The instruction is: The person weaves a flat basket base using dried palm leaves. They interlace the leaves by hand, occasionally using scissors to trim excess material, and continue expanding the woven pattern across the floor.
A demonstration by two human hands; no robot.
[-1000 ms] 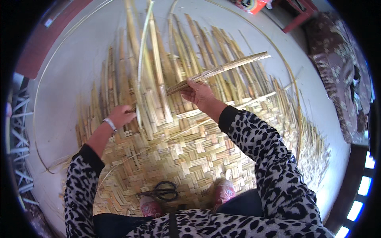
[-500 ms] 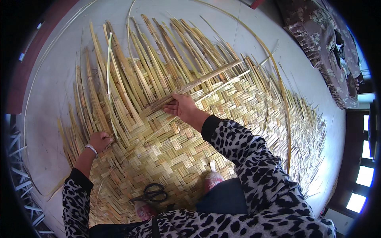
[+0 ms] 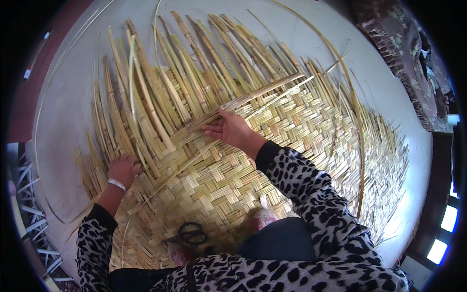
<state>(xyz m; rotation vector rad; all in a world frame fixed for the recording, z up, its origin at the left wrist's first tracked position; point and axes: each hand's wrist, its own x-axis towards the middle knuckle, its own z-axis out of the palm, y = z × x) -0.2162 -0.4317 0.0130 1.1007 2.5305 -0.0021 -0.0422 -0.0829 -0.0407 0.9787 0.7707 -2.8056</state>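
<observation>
A large woven mat of split reed lies under me, with long loose reed ends fanning out along its far edge. My right hand pinches a broad split reed strip that lies slantwise across the weave at the base of those ends. Its thumb is on the strip; the other fingers stretch beneath it. At the mat's left side my left hand is closed over the bases of the upright ends, its fingertips partly hidden among them.
Black-handled scissors lie on the mat by my feet. A long thin strip arches across the right side. Pale floor surrounds the mat. A patterned cloth hangs at the far right, and a white lattice stands at the left.
My left hand has shifted slightly up along the reed ends, its fingers reaching further over them. My right hand keeps its hold on the strip. The whole view has shifted a little.
</observation>
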